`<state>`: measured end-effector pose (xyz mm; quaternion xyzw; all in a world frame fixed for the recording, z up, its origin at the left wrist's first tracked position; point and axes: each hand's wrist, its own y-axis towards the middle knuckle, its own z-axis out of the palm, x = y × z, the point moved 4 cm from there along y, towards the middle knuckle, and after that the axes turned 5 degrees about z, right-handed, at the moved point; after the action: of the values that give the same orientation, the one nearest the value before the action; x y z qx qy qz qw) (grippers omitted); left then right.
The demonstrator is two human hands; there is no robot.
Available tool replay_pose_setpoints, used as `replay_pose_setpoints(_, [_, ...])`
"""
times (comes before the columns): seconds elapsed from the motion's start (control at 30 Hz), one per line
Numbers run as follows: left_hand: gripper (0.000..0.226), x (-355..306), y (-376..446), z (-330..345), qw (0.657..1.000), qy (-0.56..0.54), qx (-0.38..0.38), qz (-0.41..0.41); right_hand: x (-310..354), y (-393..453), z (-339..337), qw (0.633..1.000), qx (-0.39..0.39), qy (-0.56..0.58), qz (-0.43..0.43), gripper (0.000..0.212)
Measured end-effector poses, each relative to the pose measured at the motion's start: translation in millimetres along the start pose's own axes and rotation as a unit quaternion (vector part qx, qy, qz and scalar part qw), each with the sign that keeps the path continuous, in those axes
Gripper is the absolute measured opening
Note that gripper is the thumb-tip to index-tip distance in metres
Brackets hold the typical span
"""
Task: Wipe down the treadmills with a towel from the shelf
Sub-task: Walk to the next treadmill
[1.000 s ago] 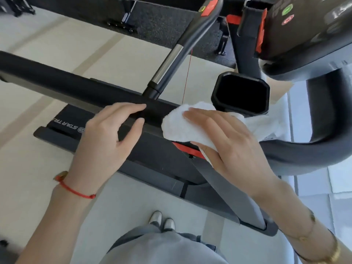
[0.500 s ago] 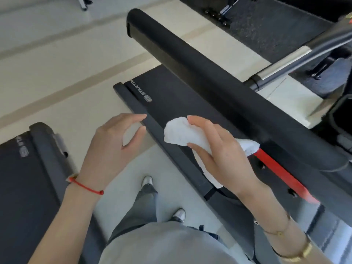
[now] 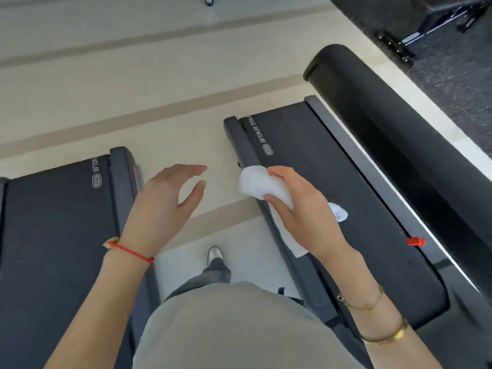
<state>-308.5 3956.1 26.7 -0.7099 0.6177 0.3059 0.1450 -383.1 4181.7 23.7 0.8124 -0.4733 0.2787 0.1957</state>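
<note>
The right hand (image 3: 300,209), at centre right of the frame, grips a crumpled white towel (image 3: 257,183) above the left side rail of the right treadmill (image 3: 332,187). One end of the towel hangs below the hand. The left hand (image 3: 162,206), at centre, holds nothing; its fingers are loosely spread above the pale floor (image 3: 133,75) between the two machines. The left treadmill (image 3: 53,235) occupies the lower left. A black handrail (image 3: 399,129) runs diagonally across the upper right.
</note>
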Motion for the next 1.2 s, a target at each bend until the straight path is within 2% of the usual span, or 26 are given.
replay_pose_setpoints(0.27, [0.029, 81, 68, -55, 0.999, 0.033, -0.005, -0.037, 35, 112, 54, 0.999, 0.013, 0.032, 0.005, 0.036])
replay_pose_setpoints(0.53, [0.028, 136, 154, -64, 0.998, 0.025, -0.008, -0.065, 29, 224, 75, 0.999, 0.03, 0.033, 0.009, 0.035])
replay_pose_setpoints(0.73, [0.029, 174, 260, -58, 0.997, 0.027, -0.01, -0.067, 16, 335, 86, 0.999, 0.029, 0.028, 0.005, 0.038])
replay_pose_setpoints(1.2, [0.027, 232, 524, -63, 0.997, 0.029, -0.046, -0.063, -4, 615, 66, 0.999, 0.035, 0.011, -0.007, 0.036])
